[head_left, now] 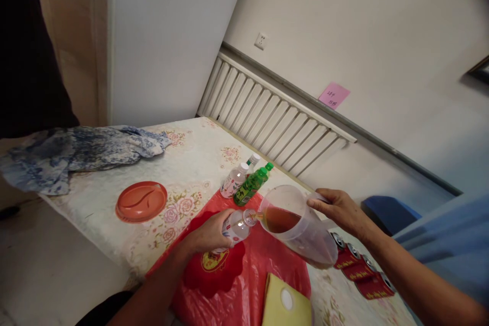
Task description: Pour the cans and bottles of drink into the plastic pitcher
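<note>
My left hand (208, 234) is closed around a clear plastic bottle (237, 225) with a white label, its uncapped mouth tipped toward the right. My right hand (338, 209) grips the handle of a translucent plastic pitcher (315, 247), which leans left with brown liquid (280, 220) inside. A thin brown stream (259, 216) shows between the pitcher's rim and the bottle's mouth. Just beyond stand a white-capped bottle (234, 183), green bottles (250, 186) and another white-capped bottle (252, 161). Under my left hand lies a red scalloped piece (214, 277) with a gold emblem.
Red plastic sheeting (254, 290) covers part of the flowered tablecloth (171, 234). A folded yellow cloth (288, 308) lies at the front. Several red cans (374, 285) stand at the right. An orange dish (141, 201) and blue-patterned cloth (107, 147) are at the left. A radiator (267, 109) runs behind.
</note>
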`<state>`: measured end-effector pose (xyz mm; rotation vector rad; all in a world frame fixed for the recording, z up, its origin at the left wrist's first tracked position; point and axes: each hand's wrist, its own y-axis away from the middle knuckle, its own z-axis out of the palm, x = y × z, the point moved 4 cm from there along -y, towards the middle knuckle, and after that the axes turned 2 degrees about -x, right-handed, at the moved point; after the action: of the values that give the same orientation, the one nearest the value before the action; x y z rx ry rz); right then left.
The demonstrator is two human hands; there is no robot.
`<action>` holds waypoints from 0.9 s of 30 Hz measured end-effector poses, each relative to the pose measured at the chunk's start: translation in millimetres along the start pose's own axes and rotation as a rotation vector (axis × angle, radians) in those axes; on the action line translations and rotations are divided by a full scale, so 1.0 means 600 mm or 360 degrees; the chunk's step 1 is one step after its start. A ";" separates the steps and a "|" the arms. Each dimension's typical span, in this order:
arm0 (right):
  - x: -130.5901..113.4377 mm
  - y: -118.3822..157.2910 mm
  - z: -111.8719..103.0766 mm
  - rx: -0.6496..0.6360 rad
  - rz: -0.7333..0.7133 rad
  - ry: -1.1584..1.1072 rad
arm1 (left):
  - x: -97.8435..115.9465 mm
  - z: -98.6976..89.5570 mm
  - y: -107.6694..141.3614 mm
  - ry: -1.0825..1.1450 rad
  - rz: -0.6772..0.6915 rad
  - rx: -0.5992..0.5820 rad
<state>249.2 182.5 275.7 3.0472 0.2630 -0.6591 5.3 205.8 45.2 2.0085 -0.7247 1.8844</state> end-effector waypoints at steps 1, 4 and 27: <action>-0.001 0.000 0.000 0.0002 0.0006 0.0002 | 0.001 0.000 0.000 -0.0005 0.0006 0.0006; -0.004 0.000 -0.002 0.0003 0.0019 0.0009 | 0.005 0.000 0.000 0.0005 0.0008 0.0000; -0.007 -0.003 -0.003 -0.0061 0.0024 0.0004 | 0.001 0.000 -0.001 -0.0008 -0.0002 0.0020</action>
<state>245.7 183.7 279.0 3.0107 0.2490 -0.6420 5.6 205.8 45.8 2.0216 -0.7146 1.8881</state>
